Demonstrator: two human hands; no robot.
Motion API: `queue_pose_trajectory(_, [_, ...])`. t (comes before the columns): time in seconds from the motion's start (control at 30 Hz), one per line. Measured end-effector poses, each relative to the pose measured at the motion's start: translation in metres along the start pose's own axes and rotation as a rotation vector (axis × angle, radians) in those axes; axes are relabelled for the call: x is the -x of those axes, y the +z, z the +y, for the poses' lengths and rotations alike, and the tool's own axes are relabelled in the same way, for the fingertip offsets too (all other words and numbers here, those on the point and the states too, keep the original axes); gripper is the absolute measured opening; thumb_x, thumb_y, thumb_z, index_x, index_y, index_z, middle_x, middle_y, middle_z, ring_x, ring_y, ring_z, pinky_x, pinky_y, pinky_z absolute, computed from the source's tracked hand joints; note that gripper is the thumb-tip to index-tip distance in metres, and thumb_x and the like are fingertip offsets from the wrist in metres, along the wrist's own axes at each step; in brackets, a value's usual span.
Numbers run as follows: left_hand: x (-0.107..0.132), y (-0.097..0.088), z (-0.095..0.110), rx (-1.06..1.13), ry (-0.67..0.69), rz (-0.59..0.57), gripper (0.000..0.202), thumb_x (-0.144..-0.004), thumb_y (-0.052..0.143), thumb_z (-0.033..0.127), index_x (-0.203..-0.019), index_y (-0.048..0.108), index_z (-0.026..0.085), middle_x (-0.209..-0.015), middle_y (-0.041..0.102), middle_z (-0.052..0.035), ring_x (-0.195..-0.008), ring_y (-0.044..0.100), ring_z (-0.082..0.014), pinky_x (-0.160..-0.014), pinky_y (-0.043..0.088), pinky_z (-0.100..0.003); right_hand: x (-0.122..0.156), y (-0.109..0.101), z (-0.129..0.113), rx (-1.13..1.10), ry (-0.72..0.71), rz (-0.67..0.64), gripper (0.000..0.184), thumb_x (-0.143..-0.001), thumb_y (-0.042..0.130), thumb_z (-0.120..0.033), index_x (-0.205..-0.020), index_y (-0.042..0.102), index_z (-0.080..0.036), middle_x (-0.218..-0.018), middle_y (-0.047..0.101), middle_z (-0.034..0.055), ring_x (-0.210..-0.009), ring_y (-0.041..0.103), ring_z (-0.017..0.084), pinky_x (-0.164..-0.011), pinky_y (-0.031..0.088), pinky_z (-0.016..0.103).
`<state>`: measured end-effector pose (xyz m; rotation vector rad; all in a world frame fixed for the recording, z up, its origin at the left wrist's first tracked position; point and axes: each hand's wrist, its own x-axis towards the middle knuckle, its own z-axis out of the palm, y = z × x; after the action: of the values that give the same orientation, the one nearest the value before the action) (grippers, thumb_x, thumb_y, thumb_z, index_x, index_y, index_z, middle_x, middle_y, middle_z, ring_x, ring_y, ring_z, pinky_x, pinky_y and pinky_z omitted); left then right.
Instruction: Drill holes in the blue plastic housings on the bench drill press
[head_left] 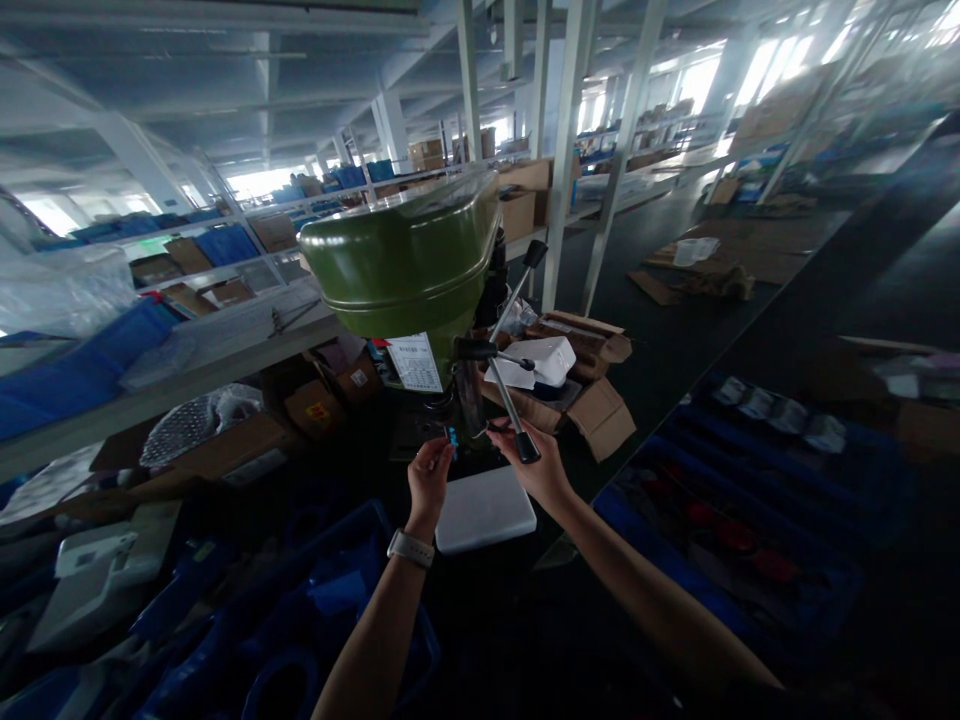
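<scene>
A green drill press [405, 260] stands in front of me, with a white printed label [415, 362] on its head and black-knobbed feed levers [507, 400] on its right. Below the head, my left hand [429, 480] pinches a small light-blue piece [453, 440], too small to name. My right hand [538, 470] is closed just behind the lowest lever knob [527, 447]. Something thin and dark shows at its fingertips, but I cannot make out what it is. A white flat block [486, 510] lies under and between my hands.
An open cardboard box [600, 415] with white items stands right of the press. Blue bins hold parts at lower left [360, 530] and at lower right [825, 590]. A shelf [217, 345] with boxes runs along the left. White posts [562, 150] rise behind the press.
</scene>
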<state>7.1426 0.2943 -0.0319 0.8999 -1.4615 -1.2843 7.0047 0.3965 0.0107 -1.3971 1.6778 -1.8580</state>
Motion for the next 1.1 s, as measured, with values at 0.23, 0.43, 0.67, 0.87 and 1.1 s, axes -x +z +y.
queue_pose_trajectory(0.23, [-0.002, 0.002, -0.004, 0.022, -0.001, 0.001, 0.040, -0.062, 0.074, 0.047, -0.081, 0.068, 0.013, -0.074, 0.068, -0.0046, -0.066, 0.060, -0.0105, -0.063, 0.047, -0.019, -0.030, 0.017, -0.011, 0.088, -0.105, -0.080, 0.024, -0.084, 0.056, -0.038, -0.093, 0.066, -0.018, -0.091, 0.069, 0.0074, -0.078, 0.066, 0.018, -0.069, 0.054, 0.029])
queue_pose_trajectory(0.43, [-0.001, 0.000, -0.002, 0.016, 0.011, -0.005, 0.038, -0.062, 0.074, 0.046, -0.081, 0.069, 0.013, -0.073, 0.067, -0.0041, -0.066, 0.060, -0.0104, -0.063, 0.047, -0.019, -0.039, 0.012, -0.012, 0.153, -0.192, -0.190, 0.021, -0.087, 0.052, -0.033, -0.094, 0.067, -0.019, -0.081, 0.069, 0.0050, -0.070, 0.067, 0.017, -0.065, 0.055, 0.028])
queue_pose_trajectory(0.67, [-0.003, 0.001, 0.002, 0.035, -0.004, -0.042, 0.039, -0.060, 0.076, 0.047, -0.077, 0.067, 0.013, -0.066, 0.064, -0.0014, -0.059, 0.055, -0.0076, -0.057, 0.043, -0.016, -0.044, 0.007, 0.001, 0.274, -0.653, -0.284, 0.022, -0.091, 0.047, -0.025, -0.101, 0.066, -0.021, -0.116, 0.064, 0.0079, -0.108, 0.061, 0.019, -0.095, 0.051, 0.034])
queue_pose_trajectory(0.87, [-0.005, 0.005, -0.001, 0.040, 0.013, -0.046, 0.037, -0.065, 0.072, 0.046, -0.079, 0.067, 0.013, -0.072, 0.066, -0.0036, -0.064, 0.059, -0.0098, -0.061, 0.047, -0.018, -0.045, -0.001, 0.003, 0.342, -0.803, -0.320, 0.033, -0.086, 0.044, -0.013, -0.115, 0.060, -0.021, -0.137, 0.047, 0.0107, -0.119, 0.054, 0.021, -0.096, 0.050, 0.038])
queue_pose_trajectory(1.1, [-0.004, 0.004, -0.005, -0.003, 0.074, -0.027, 0.029, -0.067, 0.071, 0.041, -0.079, 0.069, 0.014, -0.077, 0.067, -0.0049, -0.069, 0.061, -0.0120, -0.065, 0.049, -0.020, -0.026, 0.028, 0.014, 0.102, -0.327, -0.085, 0.049, -0.092, 0.043, -0.023, -0.140, 0.036, -0.022, -0.127, 0.055, 0.0120, -0.111, 0.059, 0.021, -0.088, 0.054, 0.034])
